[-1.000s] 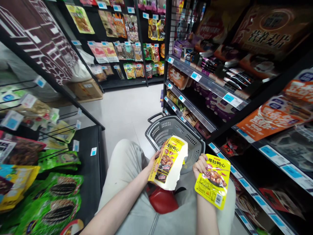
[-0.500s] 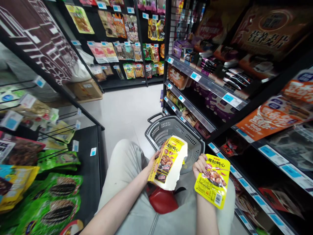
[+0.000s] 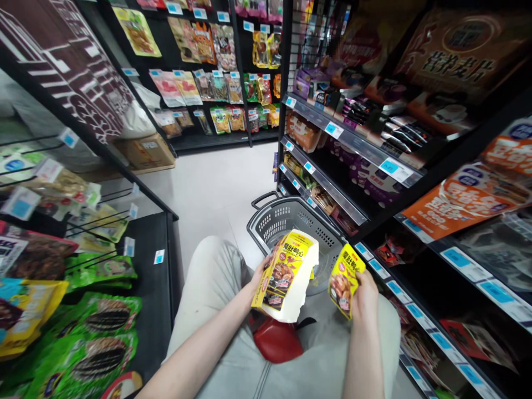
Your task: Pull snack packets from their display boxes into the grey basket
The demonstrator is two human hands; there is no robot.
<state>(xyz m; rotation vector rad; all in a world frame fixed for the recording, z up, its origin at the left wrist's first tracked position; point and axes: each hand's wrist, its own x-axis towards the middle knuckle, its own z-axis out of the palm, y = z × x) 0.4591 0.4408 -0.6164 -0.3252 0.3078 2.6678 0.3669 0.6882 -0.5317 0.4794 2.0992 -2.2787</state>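
Note:
My left hand (image 3: 258,279) grips a yellow cardboard snack box (image 3: 286,271) from its left side; the box is tilted, and its white right side has a torn edge. Most of the left fingers are hidden behind it. My right hand (image 3: 364,293) holds a flat yellow snack packet (image 3: 346,281) by its right edge. Packet and box carry matching print with a picture of food. They are apart from each other, over my lap. Just beyond them a grey shopping basket (image 3: 286,209) stands on the floor, its inside partly covered by the box.
A red pouch (image 3: 277,339) lies between my legs. Shelves with price tags and orange bags (image 3: 469,199) rise close on the right. Green snack bags (image 3: 108,316) lie on the left rack. A cardboard box (image 3: 145,153) sits on the floor at the far left.
My right hand has turned the packet, so its face now points more to the left and the hand is on its right edge. The box in my left hand has hardly moved.

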